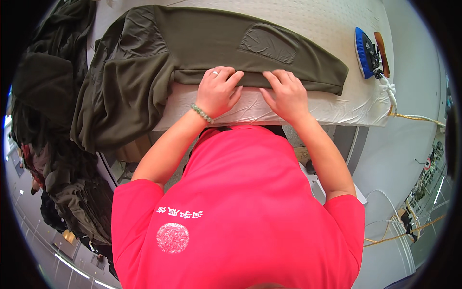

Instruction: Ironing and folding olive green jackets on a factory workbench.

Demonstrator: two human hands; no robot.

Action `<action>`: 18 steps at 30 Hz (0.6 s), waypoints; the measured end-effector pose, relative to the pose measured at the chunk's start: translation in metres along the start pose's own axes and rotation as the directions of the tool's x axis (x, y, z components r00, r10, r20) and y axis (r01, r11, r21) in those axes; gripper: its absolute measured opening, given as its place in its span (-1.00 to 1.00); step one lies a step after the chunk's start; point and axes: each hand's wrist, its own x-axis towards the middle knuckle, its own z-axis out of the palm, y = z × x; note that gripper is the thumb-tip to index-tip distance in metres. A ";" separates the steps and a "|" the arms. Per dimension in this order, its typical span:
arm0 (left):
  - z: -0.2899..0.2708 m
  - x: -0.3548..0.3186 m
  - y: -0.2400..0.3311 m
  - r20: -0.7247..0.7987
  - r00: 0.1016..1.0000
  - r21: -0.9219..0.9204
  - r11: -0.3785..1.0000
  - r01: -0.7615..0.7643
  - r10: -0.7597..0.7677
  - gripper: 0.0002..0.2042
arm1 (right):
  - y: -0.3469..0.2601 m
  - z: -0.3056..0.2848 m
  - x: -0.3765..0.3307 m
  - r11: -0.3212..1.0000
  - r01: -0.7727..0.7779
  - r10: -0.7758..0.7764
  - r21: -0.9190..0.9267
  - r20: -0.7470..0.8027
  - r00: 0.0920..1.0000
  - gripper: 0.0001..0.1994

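Note:
A dark olive long-sleeved garment point(202, 38) lies on a padded white pressing table point(337, 108), its sleeve stretched out to the right. A smooth, wrinkled fabric patch point(269, 43) is set into the sleeve, and similar fabric covers the shoulder. My left hand point(217, 92), with a ring and a beaded bracelet, is bent round the sleeve's near edge. A short way to the right, my right hand point(287, 95) holds the same edge, fingers on top and thumb by the lower border. What the fingertips pinch is partly hidden.
At the table's right end stands a blue and black iron point(367, 53) beside a brown upright piece point(382, 54). Its white-wrapped cord point(391, 94) runs off right. More dark garments point(53, 86) are heaped at the left, and the olive garment's body point(120, 106) hangs over the near edge.

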 end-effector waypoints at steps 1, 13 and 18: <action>0.000 -0.004 -0.006 0.036 0.999 0.009 0.999 -0.040 0.040 -0.76 | -0.006 0.007 0.003 0.999 0.029 -0.029 -0.021 0.004 1.000 -0.59; -0.062 -0.061 -0.093 0.195 0.972 0.323 0.927 -0.192 0.133 -0.78 | -0.056 0.050 0.046 0.985 0.152 -0.151 0.081 -0.029 0.988 -0.42; -0.067 -0.059 -0.062 0.349 0.923 0.257 0.964 0.074 -0.164 -0.65 | -0.071 0.064 0.056 0.978 0.175 -0.185 0.112 0.079 0.980 -0.37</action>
